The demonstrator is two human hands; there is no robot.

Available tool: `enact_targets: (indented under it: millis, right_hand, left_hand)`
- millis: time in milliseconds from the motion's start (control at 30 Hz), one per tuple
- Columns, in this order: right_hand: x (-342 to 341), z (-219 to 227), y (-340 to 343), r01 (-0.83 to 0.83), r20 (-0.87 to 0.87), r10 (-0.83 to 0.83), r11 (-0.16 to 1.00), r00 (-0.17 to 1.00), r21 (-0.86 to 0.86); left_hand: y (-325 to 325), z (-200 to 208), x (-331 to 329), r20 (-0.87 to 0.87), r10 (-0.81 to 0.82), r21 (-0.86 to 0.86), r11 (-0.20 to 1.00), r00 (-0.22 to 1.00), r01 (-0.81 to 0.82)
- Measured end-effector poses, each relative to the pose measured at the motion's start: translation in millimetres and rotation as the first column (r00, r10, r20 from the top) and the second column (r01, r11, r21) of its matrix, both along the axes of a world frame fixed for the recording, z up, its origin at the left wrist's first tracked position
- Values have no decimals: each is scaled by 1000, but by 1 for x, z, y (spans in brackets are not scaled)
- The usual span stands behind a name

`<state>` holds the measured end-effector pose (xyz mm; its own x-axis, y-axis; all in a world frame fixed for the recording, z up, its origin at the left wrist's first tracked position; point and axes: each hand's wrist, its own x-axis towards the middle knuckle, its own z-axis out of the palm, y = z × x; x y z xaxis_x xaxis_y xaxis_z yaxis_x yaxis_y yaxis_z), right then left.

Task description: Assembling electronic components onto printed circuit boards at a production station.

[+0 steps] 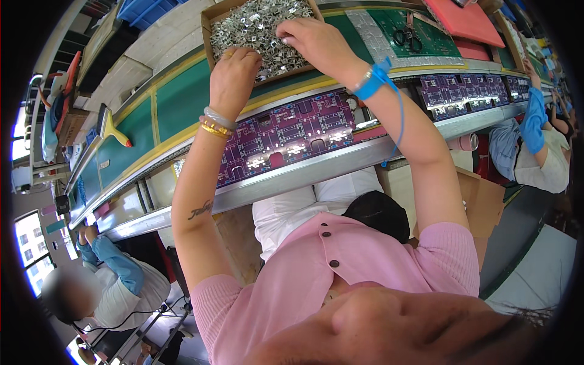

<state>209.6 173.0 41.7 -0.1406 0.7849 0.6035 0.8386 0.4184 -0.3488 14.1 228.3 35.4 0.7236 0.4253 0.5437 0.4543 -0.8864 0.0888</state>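
Note:
A cardboard box (207, 31) at the far side of the line holds a heap of small silvery metal parts (261, 27). Both of my hands reach into it. My left hand (234, 76) is at the near left corner of the heap, fingers bent down and drawn together. At the right side of the heap, my right hand (319, 48) has its fingers curled, thumb and fingertips close together. Whatever either hand pinches is too small or hidden to tell. Below my hands, a purple circuit board panel (292, 131) lies on the rail. A blue wrist strap (374, 81) circles my right wrist.
Another purple panel (465, 94) lies farther right on the line. Black-handled scissors (407, 38) rest on a green board, near a red foam slab (465, 21). A yellow-handled tool (114, 131) stands to the left. Other people sit along the line on both sides.

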Motion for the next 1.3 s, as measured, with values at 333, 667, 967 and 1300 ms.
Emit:
enact_targets:
  millis: [333, 667, 967, 1300]
  right_hand:
    - [23, -17, -106, -117, -215, -7, 819, 977, -562]
    - [21, -32, -103, -44, 61, 71, 932, 996, -359]
    - [19, -17, -95, -52, 85, 85, 940, 993, -336]
    - [17, 5, -16, 148, 310, -95, 977, 946, -154]
  left_hand:
    - [-57, 10, -30, 176, 65, -419, 908, 982, 15]
    - [-83, -3, -40, 264, 120, -673, 734, 957, 93]
    - [-87, -5, -41, 223, 84, -647, 758, 971, 83]
    - [-89, -8, -39, 69, 88, -651, 759, 994, -22]
